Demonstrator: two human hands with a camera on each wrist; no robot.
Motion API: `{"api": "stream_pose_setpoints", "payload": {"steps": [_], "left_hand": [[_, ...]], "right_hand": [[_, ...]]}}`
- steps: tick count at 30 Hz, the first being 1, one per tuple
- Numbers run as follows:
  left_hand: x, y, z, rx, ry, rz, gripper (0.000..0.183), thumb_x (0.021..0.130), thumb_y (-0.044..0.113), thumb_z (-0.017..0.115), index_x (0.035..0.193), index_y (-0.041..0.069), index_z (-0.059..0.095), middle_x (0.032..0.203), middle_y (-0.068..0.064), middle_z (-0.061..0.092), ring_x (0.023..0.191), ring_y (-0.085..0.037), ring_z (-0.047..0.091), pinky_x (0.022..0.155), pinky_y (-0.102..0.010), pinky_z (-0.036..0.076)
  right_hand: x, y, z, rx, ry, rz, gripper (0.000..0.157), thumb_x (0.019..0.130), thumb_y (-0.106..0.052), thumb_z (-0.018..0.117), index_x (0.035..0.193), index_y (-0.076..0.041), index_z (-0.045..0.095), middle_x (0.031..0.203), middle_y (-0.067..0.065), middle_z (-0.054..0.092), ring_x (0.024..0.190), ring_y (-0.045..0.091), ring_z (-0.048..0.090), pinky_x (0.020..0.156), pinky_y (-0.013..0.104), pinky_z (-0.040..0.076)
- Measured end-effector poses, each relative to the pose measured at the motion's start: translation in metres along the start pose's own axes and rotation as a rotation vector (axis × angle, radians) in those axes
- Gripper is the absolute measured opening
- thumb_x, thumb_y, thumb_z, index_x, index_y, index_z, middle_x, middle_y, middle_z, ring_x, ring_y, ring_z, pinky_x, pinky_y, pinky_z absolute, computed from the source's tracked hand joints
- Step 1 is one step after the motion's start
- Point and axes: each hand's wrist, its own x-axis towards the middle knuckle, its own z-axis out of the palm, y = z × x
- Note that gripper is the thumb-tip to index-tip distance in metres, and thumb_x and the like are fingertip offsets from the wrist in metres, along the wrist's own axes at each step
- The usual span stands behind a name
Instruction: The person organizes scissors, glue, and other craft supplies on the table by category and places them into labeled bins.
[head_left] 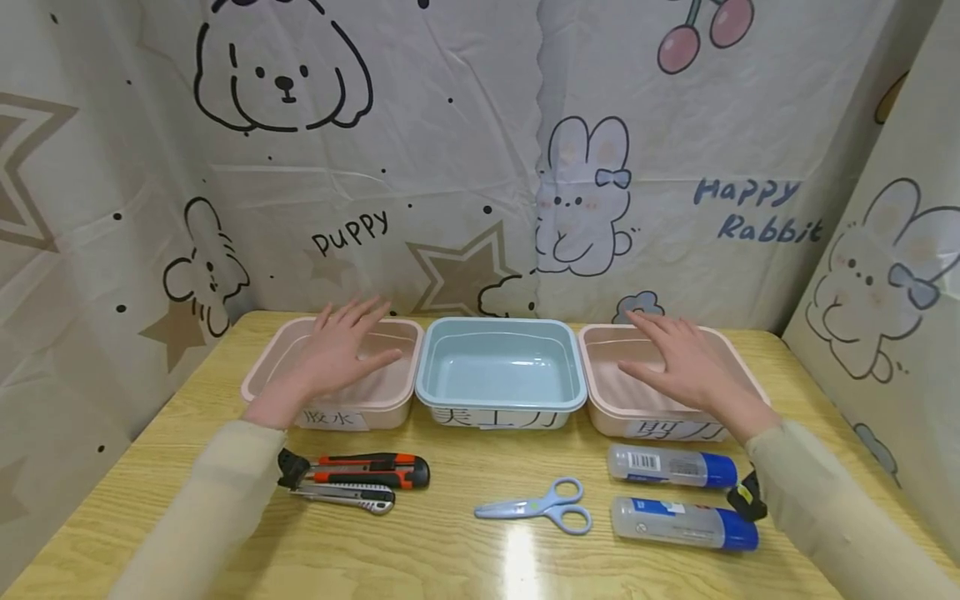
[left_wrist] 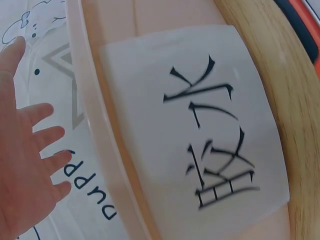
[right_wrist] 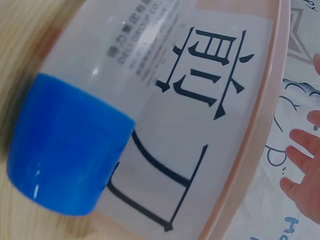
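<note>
My left hand (head_left: pixel 337 354) is spread over the left pink bin (head_left: pixel 390 410), its fingers straight and nothing in them. My right hand (head_left: pixel 678 358) is held the same way over the right pink bin (head_left: pixel 611 417), also with nothing in it. Between these two bins stands a light blue bin (head_left: pixel 501 392). Nearest my left wrist lie a red and black utility knife (head_left: pixel 375 471) and a silver-grey utility knife (head_left: pixel 352 494). By my right wrist lie two clear glue bottles with blue caps, the upper bottle (head_left: pixel 667 465) and the lower bottle (head_left: pixel 678 522).
Light blue scissors (head_left: pixel 536 507) lie on the wooden table (head_left: pixel 420 558), in front of the blue bin. Each bin carries a white paper label with Chinese characters on its front. A printed curtain (head_left: pixel 465 150) hangs behind the bins and along both sides.
</note>
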Motion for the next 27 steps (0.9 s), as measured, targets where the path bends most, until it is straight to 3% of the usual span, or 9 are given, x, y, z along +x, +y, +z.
{"api": "stream_pose_setpoints", "payload": {"steps": [5, 8, 17, 27], "left_hand": [[-0.009, -0.008, -0.005, 0.023, 0.032, -0.034, 0.079, 0.081, 0.064, 0.049, 0.138, 0.011, 0.038, 0.141, -0.015, 0.037, 0.126, -0.036, 0.036, 0.103, -0.052, 0.028], [-0.016, -0.014, -0.007, 0.028, 0.056, -0.056, 0.076, 0.080, 0.064, 0.051, 0.132, 0.008, 0.046, 0.132, -0.015, 0.047, 0.118, -0.035, 0.046, 0.097, -0.050, 0.037], [-0.043, -0.038, -0.004, -0.102, 0.117, -0.154, 0.067, 0.080, 0.059, 0.056, 0.121, 0.006, 0.054, 0.122, -0.015, 0.054, 0.112, -0.034, 0.048, 0.089, -0.053, 0.040], [-0.072, -0.059, -0.003, -0.164, 0.102, -0.287, 0.076, 0.079, 0.062, 0.055, 0.124, 0.001, 0.050, 0.127, -0.026, 0.044, 0.114, -0.043, 0.041, 0.090, -0.059, 0.034]], "right_hand": [[-0.010, 0.001, 0.000, -0.031, 0.064, -0.039, 0.062, 0.082, -0.049, 0.059, 0.131, -0.013, 0.048, 0.129, 0.015, 0.051, 0.117, 0.036, 0.046, 0.097, 0.054, 0.034], [-0.017, 0.000, -0.001, -0.039, 0.117, -0.089, 0.052, 0.080, -0.043, 0.064, 0.121, -0.012, 0.057, 0.115, 0.010, 0.061, 0.105, 0.030, 0.055, 0.091, 0.049, 0.042], [-0.048, -0.006, -0.005, 0.097, 0.183, -0.241, 0.031, 0.073, -0.018, 0.075, 0.101, -0.010, 0.064, 0.094, -0.001, 0.064, 0.084, 0.013, 0.055, 0.072, 0.035, 0.049], [-0.091, -0.019, -0.008, 0.108, 0.097, -0.242, 0.016, 0.075, -0.026, 0.074, 0.086, -0.030, 0.063, 0.082, -0.021, 0.057, 0.074, -0.001, 0.052, 0.064, 0.023, 0.049]]}}
